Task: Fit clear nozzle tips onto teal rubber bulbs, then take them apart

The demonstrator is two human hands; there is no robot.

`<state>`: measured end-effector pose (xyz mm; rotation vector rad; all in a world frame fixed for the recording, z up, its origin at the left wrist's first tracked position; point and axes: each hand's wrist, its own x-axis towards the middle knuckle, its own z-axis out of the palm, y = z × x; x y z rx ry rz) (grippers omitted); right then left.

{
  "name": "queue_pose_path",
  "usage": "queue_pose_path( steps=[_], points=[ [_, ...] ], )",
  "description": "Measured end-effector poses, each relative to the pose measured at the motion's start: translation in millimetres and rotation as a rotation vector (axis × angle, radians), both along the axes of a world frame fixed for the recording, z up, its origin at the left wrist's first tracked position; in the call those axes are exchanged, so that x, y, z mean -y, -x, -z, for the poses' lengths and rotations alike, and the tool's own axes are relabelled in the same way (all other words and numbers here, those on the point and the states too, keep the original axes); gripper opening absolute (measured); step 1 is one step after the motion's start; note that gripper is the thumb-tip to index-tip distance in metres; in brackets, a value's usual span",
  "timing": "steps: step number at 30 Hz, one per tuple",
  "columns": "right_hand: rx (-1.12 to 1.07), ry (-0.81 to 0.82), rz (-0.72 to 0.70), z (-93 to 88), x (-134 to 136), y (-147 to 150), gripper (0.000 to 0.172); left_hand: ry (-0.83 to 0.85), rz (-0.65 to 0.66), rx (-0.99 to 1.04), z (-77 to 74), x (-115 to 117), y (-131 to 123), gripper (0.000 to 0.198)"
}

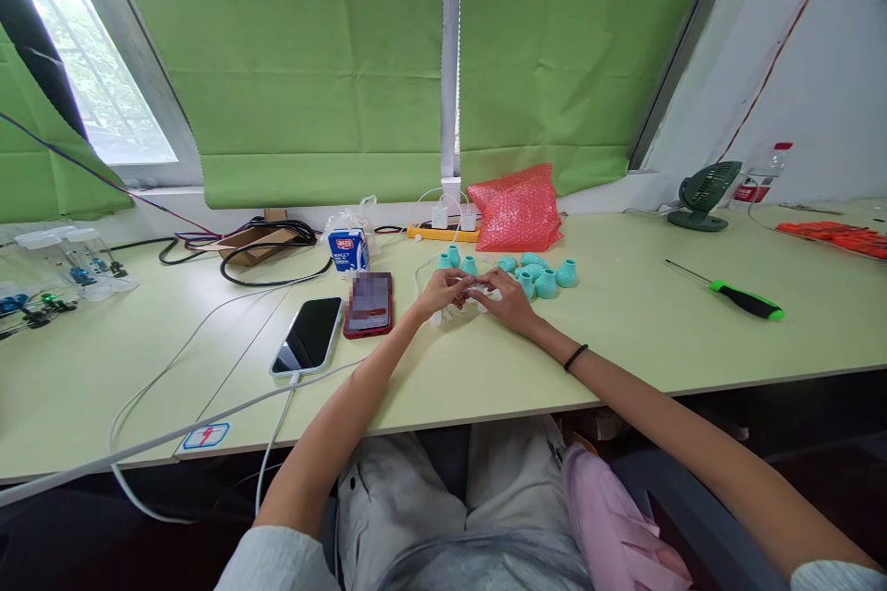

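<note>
My left hand (442, 290) and my right hand (504, 294) meet in the middle of the pale green table (624, 332), fingers curled together over something small and whitish (475, 301) that I cannot make out. Just behind them lies a cluster of several small teal vase-shaped pieces (533, 275). A black band circles my right wrist.
A black phone (309, 335) on a white cable and a red-cased phone (370, 304) lie left of my hands. A small milk carton (347, 251), red bubble wrap (518, 208), an orange power strip (443, 231), a green-handled screwdriver (741, 296) and a small fan (703, 196) stand around.
</note>
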<state>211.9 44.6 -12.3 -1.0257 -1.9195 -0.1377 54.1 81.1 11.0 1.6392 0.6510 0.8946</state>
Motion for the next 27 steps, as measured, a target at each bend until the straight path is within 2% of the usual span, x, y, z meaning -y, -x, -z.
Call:
queue_pose_path(
  steps=[7, 16, 27],
  points=[
    [-0.088, 0.02, -0.048, 0.8, -1.1, 2.0, 0.024, 0.034, 0.007, 0.068, -0.6, 2.8, -1.8, 0.026],
    [-0.053, -0.053, -0.015, 3.1, -4.0, 0.5, 0.021, 0.216, 0.086, 0.102, -0.8, -2.9, 3.4, 0.017],
    [-0.028, -0.055, -0.008, 0.7, -1.3, 1.2, 0.023, 0.175, 0.073, 0.124, -0.1, -3.0, 3.5, 0.013]
  ],
)
